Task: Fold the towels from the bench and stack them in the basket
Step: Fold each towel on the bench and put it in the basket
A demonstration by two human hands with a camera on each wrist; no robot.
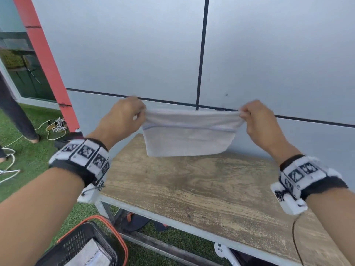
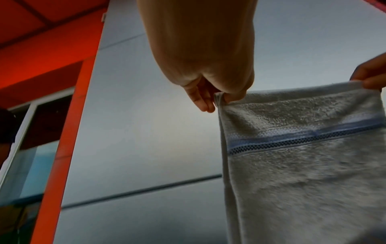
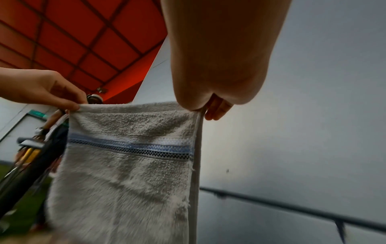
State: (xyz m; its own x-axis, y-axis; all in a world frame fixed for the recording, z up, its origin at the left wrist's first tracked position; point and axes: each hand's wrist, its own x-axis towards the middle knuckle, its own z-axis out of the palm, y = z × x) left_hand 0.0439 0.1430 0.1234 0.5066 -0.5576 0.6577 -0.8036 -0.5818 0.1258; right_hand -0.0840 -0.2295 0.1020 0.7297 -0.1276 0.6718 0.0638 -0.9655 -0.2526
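A white towel (image 1: 187, 136) with a blue stripe hangs doubled over in the air above the far part of the wooden bench (image 1: 201, 189). My left hand (image 1: 140, 114) pinches its upper left corner and my right hand (image 1: 243, 114) pinches its upper right corner, so the top edge is stretched between them. In the left wrist view the towel (image 2: 303, 165) hangs below my left hand (image 2: 219, 99). From the right wrist, the towel (image 3: 129, 173) drops beneath my right hand (image 3: 200, 110). A black basket (image 1: 92, 244) with an orange rim sits at the lower left and holds a folded white towel (image 1: 90, 256).
A grey panelled wall (image 1: 249, 54) rises just behind the bench. Green artificial grass (image 1: 28, 160) with white cables (image 1: 57, 125) lies to the left, beside a red pillar (image 1: 46, 60). Another person's legs (image 1: 17, 120) stand at the far left. A white controller (image 1: 222, 250) lies under the bench.
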